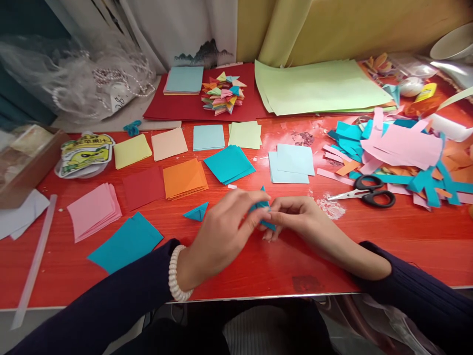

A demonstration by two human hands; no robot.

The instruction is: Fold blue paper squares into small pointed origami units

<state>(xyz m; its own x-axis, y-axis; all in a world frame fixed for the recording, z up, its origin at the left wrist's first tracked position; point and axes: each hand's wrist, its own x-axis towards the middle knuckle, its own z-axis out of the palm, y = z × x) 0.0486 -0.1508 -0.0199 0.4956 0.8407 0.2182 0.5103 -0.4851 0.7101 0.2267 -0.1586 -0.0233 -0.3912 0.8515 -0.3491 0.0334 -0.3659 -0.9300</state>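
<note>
Between my two hands is a small folded piece of blue paper, partly hidden by my fingers. My left hand pinches it from the left, thumb and fingers together. From the right, my right hand grips the same piece, its thumb tip meeting the left thumb. A folded blue paper triangle lies on the red table just left of my left hand. Farther left rests a blue paper rectangle. Behind my hands are a stack of blue paper squares and some orange paper squares.
Black-handled scissors lie right of my hands, beside a heap of paper scraps. Pink squares and a ruler-like clear strip are at left. At the back are a colourful folded-paper stack and green sheets.
</note>
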